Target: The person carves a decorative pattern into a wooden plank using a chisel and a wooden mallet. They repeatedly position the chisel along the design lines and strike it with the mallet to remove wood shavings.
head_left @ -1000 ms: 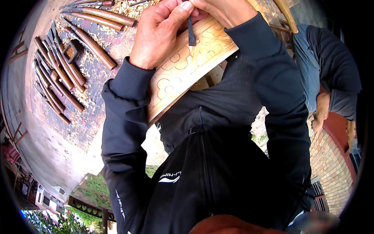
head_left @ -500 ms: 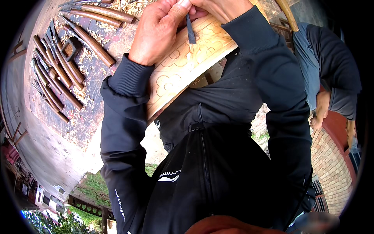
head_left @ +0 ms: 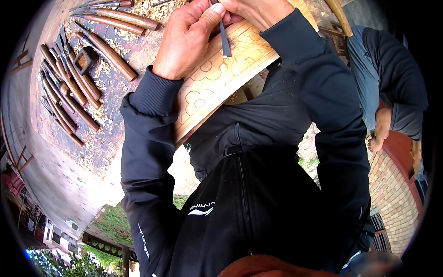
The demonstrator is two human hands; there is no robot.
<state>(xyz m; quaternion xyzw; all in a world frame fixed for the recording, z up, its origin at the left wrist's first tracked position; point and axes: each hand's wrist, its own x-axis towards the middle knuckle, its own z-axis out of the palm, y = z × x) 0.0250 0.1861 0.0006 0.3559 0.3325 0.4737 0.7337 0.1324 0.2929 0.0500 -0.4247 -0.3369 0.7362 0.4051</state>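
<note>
My left hand is closed with its thumb over a dark flat tool, whose flared end points down over a pale wooden board with floral outlines cut or drawn on it. My right hand meets it at the top edge, fingers bent around the same tool and partly hidden. Both hands sit on or just above the board. Left of them, many wooden-handled carving tools lie among shavings, beside a small dark square block with a light centre.
The worn worktable extends to the left. A long wooden handle stands at the upper right. Another person in dark clothing bends at the right, a hand low near a red surface. A brick surface lies below.
My hands have shifted only slightly, my right wrist a little to the left. The dark tool's lower end has moved a bit, still over the board.
</note>
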